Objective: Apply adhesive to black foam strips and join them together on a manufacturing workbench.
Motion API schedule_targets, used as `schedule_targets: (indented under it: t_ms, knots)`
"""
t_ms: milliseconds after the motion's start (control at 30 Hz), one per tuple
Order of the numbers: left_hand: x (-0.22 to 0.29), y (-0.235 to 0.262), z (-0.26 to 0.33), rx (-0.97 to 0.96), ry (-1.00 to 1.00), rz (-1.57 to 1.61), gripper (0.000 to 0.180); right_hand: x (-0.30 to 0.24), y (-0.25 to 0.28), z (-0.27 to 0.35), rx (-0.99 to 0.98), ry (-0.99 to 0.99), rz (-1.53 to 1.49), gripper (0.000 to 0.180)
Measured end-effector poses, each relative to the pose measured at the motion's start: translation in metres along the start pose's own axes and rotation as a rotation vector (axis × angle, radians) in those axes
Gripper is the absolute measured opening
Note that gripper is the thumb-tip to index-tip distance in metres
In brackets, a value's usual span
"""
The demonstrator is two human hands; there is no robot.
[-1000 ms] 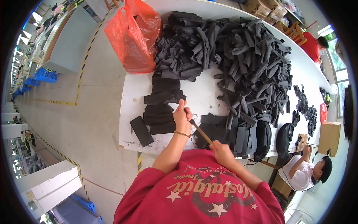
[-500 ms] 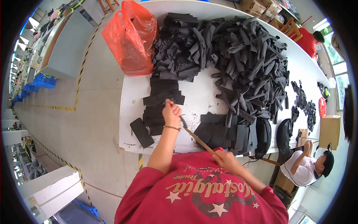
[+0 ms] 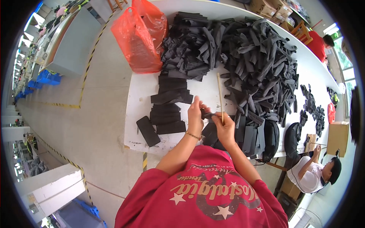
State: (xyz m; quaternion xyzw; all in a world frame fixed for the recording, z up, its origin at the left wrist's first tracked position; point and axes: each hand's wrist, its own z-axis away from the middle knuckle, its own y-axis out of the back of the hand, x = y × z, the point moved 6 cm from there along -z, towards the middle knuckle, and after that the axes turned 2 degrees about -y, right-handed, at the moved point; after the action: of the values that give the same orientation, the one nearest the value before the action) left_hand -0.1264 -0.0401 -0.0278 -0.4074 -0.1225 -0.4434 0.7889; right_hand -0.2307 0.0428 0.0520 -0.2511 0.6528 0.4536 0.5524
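Observation:
Over the front of the white table (image 3: 140,85), my left hand (image 3: 195,117) is closed on a small black fabric piece (image 3: 207,114). Close beside it my right hand (image 3: 226,128) grips a thin wooden stick (image 3: 220,95), which points up and away across the table. The right fingertips also meet the fabric piece; how they hold it is partly hidden. Left of my hands lie neat rows of flat black strips (image 3: 166,113). More flat black strips (image 3: 247,135) lie at the table's front edge, partly behind my right hand.
Two big heaps of black fabric pieces (image 3: 262,64) cover the far side, with a red plastic bag (image 3: 140,45) at the far left. A black phone (image 3: 148,131) lies near the front left. Rounded black items (image 3: 270,140) stand at right, near a seated co-worker (image 3: 310,169).
My right hand has come up from my chest to the left hand, and the stick has swung from slanting to nearly upright. The left hand has moved right with the fabric piece.

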Motion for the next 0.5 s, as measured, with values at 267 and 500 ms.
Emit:
schedule_targets:
  t_ms: [267,500]
  knots:
    - [-0.037,0.018,0.056,-0.658,0.224,-0.791,0.032,0.034,0.029,-0.034,0.117,-0.05,-0.069,0.012]
    - [-0.021,0.128,0.038,-0.374,-0.363,-1.035,0.013,0.065,0.145,-0.126,0.471,-0.088,0.143,0.022]
